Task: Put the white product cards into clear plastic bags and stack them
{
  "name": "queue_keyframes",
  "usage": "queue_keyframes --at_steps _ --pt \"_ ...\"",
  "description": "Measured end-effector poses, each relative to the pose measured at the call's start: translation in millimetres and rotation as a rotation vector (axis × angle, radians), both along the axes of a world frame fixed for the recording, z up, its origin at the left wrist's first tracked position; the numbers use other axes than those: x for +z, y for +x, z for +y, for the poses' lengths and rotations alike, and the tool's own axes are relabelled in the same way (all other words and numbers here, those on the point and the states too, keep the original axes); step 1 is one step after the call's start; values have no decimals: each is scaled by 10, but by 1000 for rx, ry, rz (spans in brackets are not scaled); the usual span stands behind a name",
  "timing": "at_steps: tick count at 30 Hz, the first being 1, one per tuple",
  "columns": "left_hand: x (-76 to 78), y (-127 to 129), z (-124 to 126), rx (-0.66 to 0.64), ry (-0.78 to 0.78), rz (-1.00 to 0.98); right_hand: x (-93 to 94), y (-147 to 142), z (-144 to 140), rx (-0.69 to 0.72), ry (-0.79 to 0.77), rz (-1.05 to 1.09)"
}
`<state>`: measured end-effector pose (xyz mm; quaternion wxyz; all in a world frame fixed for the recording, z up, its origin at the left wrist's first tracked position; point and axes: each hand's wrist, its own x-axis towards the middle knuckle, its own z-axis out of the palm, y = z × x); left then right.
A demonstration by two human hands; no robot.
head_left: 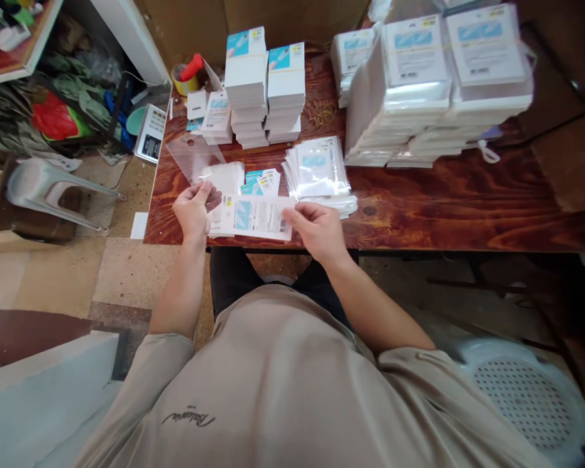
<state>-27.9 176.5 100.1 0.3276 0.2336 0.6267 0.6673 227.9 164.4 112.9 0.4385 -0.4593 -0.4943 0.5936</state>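
Note:
My left hand (194,209) pinches the lower edge of a clear plastic sleeve (194,156) that stands up from the table. My right hand (316,229) holds the right end of a white printed card (258,218) with a blue patch and a barcode, lying flat near the table's front edge. The card's left end reaches toward the sleeve's opening. Just behind my hands lie a few loose cards (263,181) and a fanned pile of bagged cards (318,170).
The dark wooden table (443,201) carries two tall stacks of white cards (266,84), shorter stacks (217,118) to their left, big piles of bagged packs (439,84) at the right, a tape roll (188,77) and rubber bands (323,115). A scale (149,133) and plastic chair (43,188) stand left.

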Motion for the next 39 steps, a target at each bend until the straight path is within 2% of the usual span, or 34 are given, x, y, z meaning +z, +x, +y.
queue_keyframes --at_steps 3,8,14,20,23,25,29,31,34,36,38,39 --pt "-10 98 -7 24 6 2 -171 -81 -49 52 -105 38" --pt "-18 212 -60 -8 -8 59 -335 -191 -29 -76 -89 94" --pt "91 275 -183 -129 -12 12 -371 -324 -11 -113 -89 172" --pt "227 347 -305 -284 1 -39 -275 -333 10 -9 -101 270" --pt "233 488 -406 -425 -23 -41 -225 -362 -1 -41 -40 250" --pt "220 576 -472 -490 -44 -46 -228 -382 -8 -104 64 175" --pt "233 608 -538 -511 -48 -12 -276 -373 20 -198 282 -50" --pt "264 558 -522 -569 -84 43 -283 -335 76 -158 319 -88" --pt "283 433 -424 -692 -217 140 -278 -212 254 -48 287 -38" --pt "246 304 -320 -580 -273 327 -299 -67 441 -116 300 -105" --pt "172 128 -207 -287 -296 672 -353 113 649 -303 355 -322" --pt "126 27 -154 -171 -357 846 -389 202 743 -386 369 -473"
